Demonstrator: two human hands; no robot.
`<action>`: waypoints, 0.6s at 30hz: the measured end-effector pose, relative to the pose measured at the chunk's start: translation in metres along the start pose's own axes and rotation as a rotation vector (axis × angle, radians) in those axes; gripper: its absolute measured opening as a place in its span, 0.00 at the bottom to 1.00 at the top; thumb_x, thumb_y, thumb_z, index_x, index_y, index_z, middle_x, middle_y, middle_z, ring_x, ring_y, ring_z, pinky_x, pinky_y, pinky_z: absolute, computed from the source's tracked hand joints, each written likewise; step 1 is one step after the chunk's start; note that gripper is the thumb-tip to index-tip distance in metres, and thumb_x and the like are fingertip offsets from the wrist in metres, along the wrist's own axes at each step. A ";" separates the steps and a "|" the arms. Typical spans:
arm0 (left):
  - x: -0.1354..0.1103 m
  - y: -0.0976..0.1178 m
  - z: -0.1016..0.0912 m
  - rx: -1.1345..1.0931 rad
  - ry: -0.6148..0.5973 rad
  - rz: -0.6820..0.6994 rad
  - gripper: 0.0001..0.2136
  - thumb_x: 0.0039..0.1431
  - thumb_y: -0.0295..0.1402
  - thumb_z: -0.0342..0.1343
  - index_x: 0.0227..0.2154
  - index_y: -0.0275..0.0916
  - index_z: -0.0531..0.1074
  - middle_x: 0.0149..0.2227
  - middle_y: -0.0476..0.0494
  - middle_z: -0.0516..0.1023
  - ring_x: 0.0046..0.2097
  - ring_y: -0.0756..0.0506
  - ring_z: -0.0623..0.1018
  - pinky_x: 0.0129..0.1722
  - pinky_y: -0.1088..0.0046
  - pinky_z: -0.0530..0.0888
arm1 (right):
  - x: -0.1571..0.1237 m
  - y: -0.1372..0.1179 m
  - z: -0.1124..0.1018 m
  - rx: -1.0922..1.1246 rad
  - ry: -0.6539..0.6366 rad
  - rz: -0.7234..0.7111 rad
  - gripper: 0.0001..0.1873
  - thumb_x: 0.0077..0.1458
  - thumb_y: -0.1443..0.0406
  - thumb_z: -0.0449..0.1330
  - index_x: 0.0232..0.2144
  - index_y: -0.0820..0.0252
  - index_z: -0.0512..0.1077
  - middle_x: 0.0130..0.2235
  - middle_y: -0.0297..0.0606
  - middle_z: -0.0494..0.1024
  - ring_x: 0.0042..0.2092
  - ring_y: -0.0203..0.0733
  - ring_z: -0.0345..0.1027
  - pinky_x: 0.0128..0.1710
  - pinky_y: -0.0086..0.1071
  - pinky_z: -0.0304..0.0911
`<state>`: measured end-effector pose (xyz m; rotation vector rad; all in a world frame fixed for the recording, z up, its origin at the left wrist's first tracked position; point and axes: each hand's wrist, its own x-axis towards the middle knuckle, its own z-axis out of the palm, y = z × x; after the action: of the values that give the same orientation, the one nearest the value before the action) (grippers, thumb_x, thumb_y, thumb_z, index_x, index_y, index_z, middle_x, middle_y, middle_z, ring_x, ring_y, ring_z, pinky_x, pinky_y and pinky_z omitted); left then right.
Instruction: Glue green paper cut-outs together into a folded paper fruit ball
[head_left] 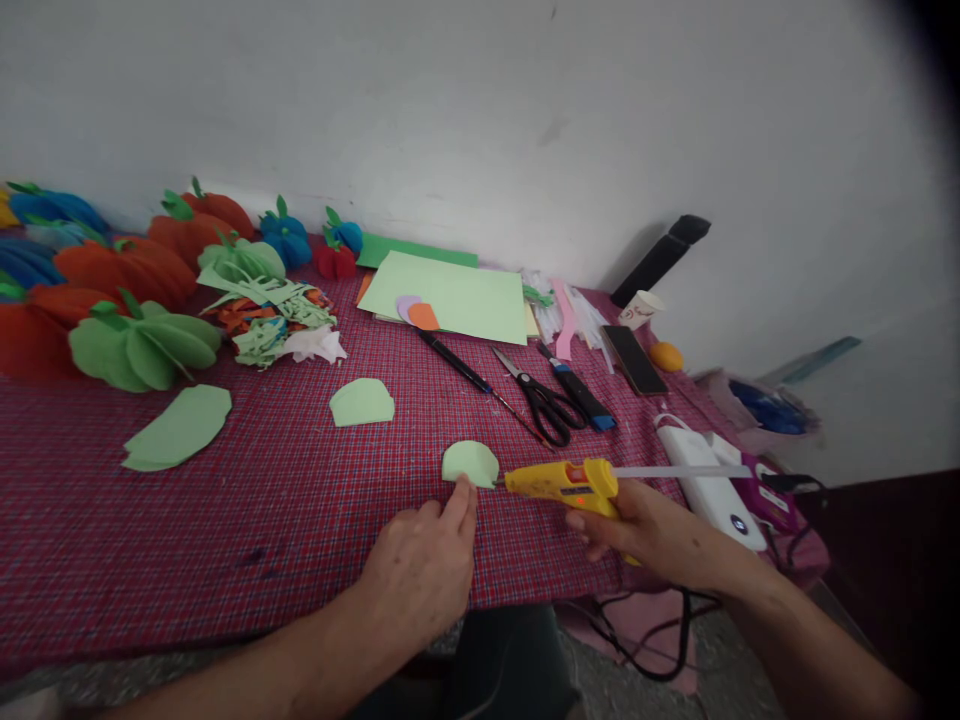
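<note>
My right hand [645,530] is closed round a yellow glue gun [562,482] with a white glue stick out of its back. The nozzle points left at a small light green paper piece [470,463] lying on the red checked tablecloth [262,500]. My left hand [424,565] rests on the cloth with loosely curled fingers, and its fingertips press the near edge of that green piece. A second green cutout [362,402] lies a little farther back, and a stack of larger green cutouts [180,428] lies to the left.
Folded paper fruit shapes in orange [124,265], green [142,345] and blue [285,235] crowd the far left. Paper scraps [274,320], green sheets [450,295], a pen [457,362], scissors [544,400], a utility knife [577,390], a phone [634,358] and a white power strip [709,485] lie around.
</note>
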<state>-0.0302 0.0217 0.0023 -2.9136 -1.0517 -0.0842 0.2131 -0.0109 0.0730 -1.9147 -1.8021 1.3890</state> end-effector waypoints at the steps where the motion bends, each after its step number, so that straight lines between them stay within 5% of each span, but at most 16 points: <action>1: 0.000 0.000 0.000 -0.001 0.000 -0.001 0.26 0.52 0.29 0.48 0.55 0.28 0.59 0.55 0.31 0.65 0.33 0.47 0.73 0.27 0.71 0.70 | 0.000 0.000 0.000 0.000 0.003 0.002 0.18 0.56 0.53 0.51 0.40 0.59 0.68 0.32 0.36 0.74 0.30 0.38 0.69 0.29 0.30 0.64; 18: 0.001 0.000 0.002 -0.045 -0.013 -0.017 0.26 0.50 0.28 0.46 0.55 0.29 0.60 0.56 0.36 0.65 0.32 0.45 0.73 0.26 0.67 0.72 | 0.005 -0.003 -0.004 -0.001 0.026 0.024 0.19 0.55 0.51 0.51 0.35 0.61 0.69 0.29 0.36 0.73 0.29 0.38 0.69 0.28 0.28 0.64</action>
<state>-0.0291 0.0227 0.0003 -2.9489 -1.0913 -0.0914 0.2130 -0.0041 0.0746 -1.9516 -1.7740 1.3650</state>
